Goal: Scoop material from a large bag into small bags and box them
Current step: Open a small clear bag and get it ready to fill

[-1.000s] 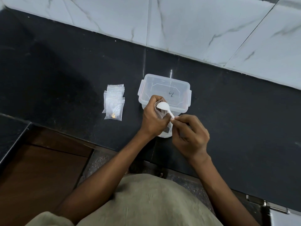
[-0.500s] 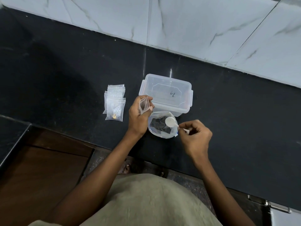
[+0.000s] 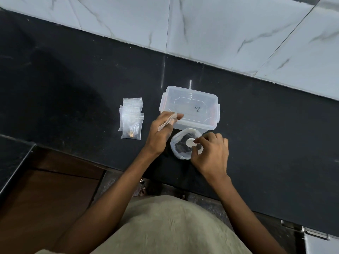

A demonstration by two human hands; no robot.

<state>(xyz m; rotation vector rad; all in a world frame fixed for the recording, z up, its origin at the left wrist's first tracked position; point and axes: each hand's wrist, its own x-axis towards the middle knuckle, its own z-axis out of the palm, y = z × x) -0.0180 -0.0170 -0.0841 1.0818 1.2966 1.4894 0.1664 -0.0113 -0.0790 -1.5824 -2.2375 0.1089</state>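
- Left hand (image 3: 161,132), centre of frame: fingers pinch a small clear bag (image 3: 167,121) just in front of the box. Whether its mouth is open cannot be told.
- Right hand (image 3: 211,153), right of centre: fingertips pinch the handle of a white spoon (image 3: 189,143), whose bowl sits inside the large bag. The two hands are apart, with the large bag between them.
- Large bag (image 3: 181,143), centre, on the black counter (image 3: 275,134): rim rolled down, dark material visible inside, just in front of the box.
- Clear plastic box (image 3: 189,107), above centre: lid appears to be on, side latches visible. Risk: filled bags cannot go in until it is opened, and both hands are occupied.
- Stack of small bags (image 3: 131,121), left of centre: the front one seems to hold a little material; the rest look flat.
- Risk, spill: the small bag is thin and limp; if its mouth sags or shuts while the spoon tips, material would likely land on the counter.
- Risk, tip-over: the large bag stands on its own soft walls; a sideways drag of the spoon could pull it over.
- Risk, overfill: a heaped spoon carried across the gap could shed grains.
- Risk, edge: the large bag sits near the counter's front edge; a knock from the right wrist could send it off.
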